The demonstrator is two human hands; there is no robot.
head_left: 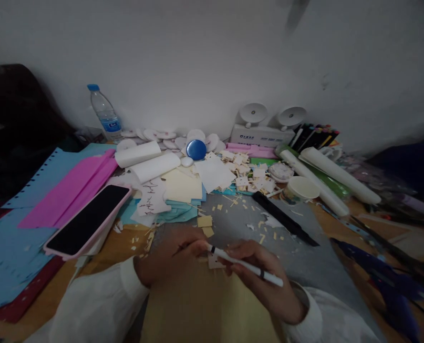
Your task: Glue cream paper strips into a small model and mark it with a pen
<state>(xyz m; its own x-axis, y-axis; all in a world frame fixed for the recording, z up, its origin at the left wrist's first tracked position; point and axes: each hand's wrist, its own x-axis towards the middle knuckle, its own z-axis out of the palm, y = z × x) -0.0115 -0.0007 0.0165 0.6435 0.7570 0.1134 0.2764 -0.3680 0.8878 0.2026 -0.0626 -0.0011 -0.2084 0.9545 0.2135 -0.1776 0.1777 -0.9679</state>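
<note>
A slim white marker pen (245, 266) with dark bands slants across the middle in front of me. My right hand (263, 271) is closed around its barrel. At the pen's left end, the fingers of my left hand (181, 250) are pinched together; this hand is somewhat blurred. Under the two hands shows part of a small pale square card (215, 260) with dots, partly covered by fingers. Nearer to me lies a large yellowish sheet or board (212, 309). Two small tan squares (205, 222) rest just beyond my left hand.
A pink-cased phone (90, 219) and blue and pink paper (67, 190) lie left. Behind are paper rolls (154, 166), a blue round lid (196, 149) and a pile of small cards (254, 178). Rightward are a black pen-like tool (285, 218), a paper cup (301, 188) and a blue glue gun (379, 276).
</note>
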